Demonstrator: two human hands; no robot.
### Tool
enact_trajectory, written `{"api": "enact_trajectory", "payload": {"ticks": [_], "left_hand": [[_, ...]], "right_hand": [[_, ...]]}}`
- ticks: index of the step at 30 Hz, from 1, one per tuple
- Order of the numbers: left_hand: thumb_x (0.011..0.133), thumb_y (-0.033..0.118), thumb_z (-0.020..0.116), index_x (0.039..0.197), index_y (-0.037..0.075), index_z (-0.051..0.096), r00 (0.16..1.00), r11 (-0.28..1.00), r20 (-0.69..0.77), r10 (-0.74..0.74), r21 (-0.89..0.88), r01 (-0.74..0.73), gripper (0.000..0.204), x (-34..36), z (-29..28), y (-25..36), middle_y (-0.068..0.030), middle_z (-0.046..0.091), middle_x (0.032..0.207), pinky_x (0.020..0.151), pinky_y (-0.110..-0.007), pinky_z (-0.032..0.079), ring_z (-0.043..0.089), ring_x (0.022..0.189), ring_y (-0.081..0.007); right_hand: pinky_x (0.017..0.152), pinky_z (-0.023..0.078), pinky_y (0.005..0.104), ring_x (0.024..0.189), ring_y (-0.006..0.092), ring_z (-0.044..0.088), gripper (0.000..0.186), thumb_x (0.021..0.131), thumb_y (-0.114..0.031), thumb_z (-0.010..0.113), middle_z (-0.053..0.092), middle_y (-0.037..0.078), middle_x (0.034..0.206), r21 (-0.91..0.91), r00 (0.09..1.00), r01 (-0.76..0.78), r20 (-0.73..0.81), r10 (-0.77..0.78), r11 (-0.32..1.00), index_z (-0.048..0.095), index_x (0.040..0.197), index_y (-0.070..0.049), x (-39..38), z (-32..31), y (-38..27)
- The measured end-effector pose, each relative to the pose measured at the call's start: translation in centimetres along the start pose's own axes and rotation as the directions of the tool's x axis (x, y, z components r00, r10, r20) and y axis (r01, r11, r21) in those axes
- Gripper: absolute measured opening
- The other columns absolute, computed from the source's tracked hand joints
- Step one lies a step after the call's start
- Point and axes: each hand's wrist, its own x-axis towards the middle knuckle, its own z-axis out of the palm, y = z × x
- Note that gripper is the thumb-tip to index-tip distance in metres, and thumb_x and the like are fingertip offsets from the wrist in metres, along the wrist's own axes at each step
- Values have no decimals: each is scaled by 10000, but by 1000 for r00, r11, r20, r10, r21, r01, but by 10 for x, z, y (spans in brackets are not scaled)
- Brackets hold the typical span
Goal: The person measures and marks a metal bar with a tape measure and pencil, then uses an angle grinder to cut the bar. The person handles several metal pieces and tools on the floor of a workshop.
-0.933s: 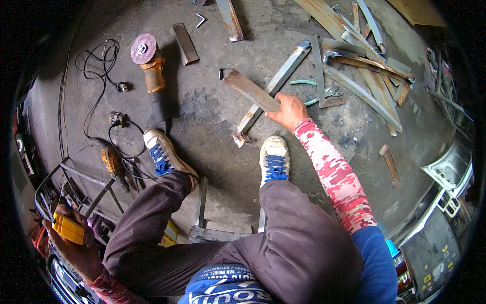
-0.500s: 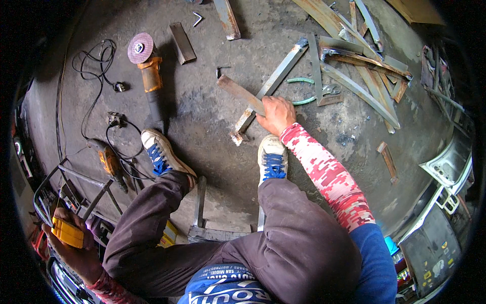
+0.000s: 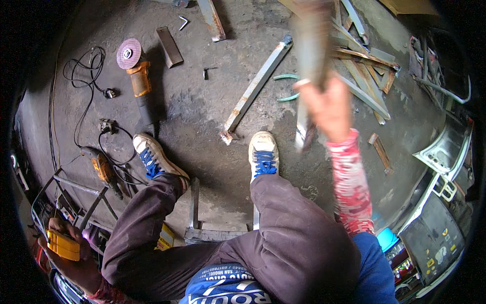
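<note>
My right hand (image 3: 326, 104) is raised and grips a flat rusty metal bar (image 3: 310, 45), which is blurred and stands nearly upright in front of the camera. My left hand (image 3: 71, 256) is low at the far left, closed on a yellow tool (image 3: 63, 245) beside a metal frame. My two feet in white shoes with blue laces (image 3: 263, 154) stand on the concrete floor. A long square steel tube (image 3: 255, 86) lies on the floor ahead of my right shoe.
An orange angle grinder (image 3: 137, 76) with a purple disc lies at the upper left beside black cables (image 3: 83, 76). An orange drill (image 3: 104, 169) lies left of my left shoe. A pile of steel strips (image 3: 364, 61) fills the upper right. A welded frame (image 3: 195, 218) sits between my legs.
My right hand has lifted the flat bar off the floor and swung it up toward the camera, to the right. The left hand has stayed put with the yellow tool.
</note>
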Motion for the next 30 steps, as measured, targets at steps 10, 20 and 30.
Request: {"api": "enact_trajectory", "payload": {"ticks": [10, 20, 30], "left_hand": [[1085, 536, 502, 1143, 82, 482, 995, 998, 76, 59, -31, -57, 459, -3, -3, 0, -87, 588, 803, 364, -167, 377, 482, 488, -81], [1090, 555, 463, 1116, 70, 529, 991, 997, 117, -71, 23, 69, 490, 2, 4, -4, -113, 621, 796, 353, -198, 337, 447, 433, -104], [1090, 573, 448, 1113, 82, 499, 949, 994, 303, -89, -29, 102, 494, -2, -1, 4, -110, 586, 759, 358, -200, 323, 396, 427, -99]], "right_hand": [[1031, 518, 586, 1082, 349, 652, 390, 888, -240, 663, 661, 146, 1118, 993, 746, 122, -90, 659, -3, 500, 1203, -79, -47, -59, 117], [1052, 487, 635, 1250, 411, 569, 772, 864, -448, 605, 596, 208, 1324, 885, 444, 102, 368, 817, -454, 435, 1440, 36, -115, 155, 194], [870, 577, 416, 918, 300, 662, 841, 1023, -645, 308, 686, 256, 1126, 759, 437, -412, 650, 621, -504, 443, 1441, 72, -109, 143, 205]]}}
